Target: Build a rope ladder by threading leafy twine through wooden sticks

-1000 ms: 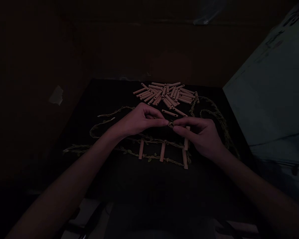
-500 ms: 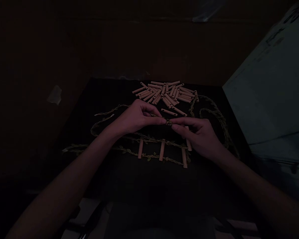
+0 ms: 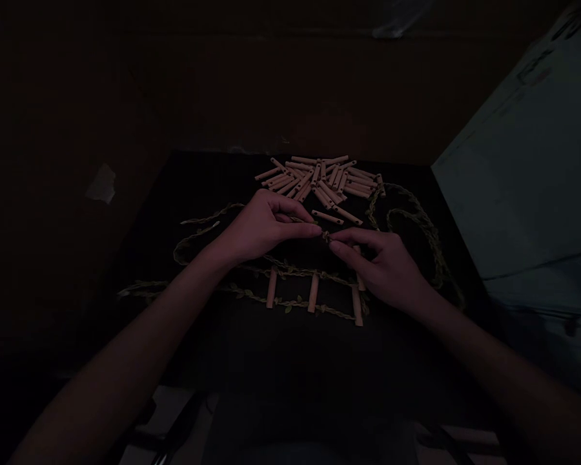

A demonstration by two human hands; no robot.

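Note:
The scene is very dim. My left hand (image 3: 264,229) and my right hand (image 3: 385,265) meet fingertip to fingertip over a dark table (image 3: 198,174), both pinching a leafy twine cord (image 3: 325,236) at one small spot. Below the hands lies a ladder-like piece (image 3: 314,294): two runs of the twine joined by several short wooden sticks. A wooden stick under my right hand is partly hidden by the fingers.
A pile of short wooden sticks (image 3: 319,177) lies at the table's far side. Loose twine (image 3: 416,223) coils at the right and trails off to the left (image 3: 193,239). A pale box or sheet (image 3: 527,194) stands at right; a paper scrap (image 3: 101,184) lies at left.
Both hands have shifted slightly up and left in the picture while keeping the pinch on the twine. Nothing else has moved.

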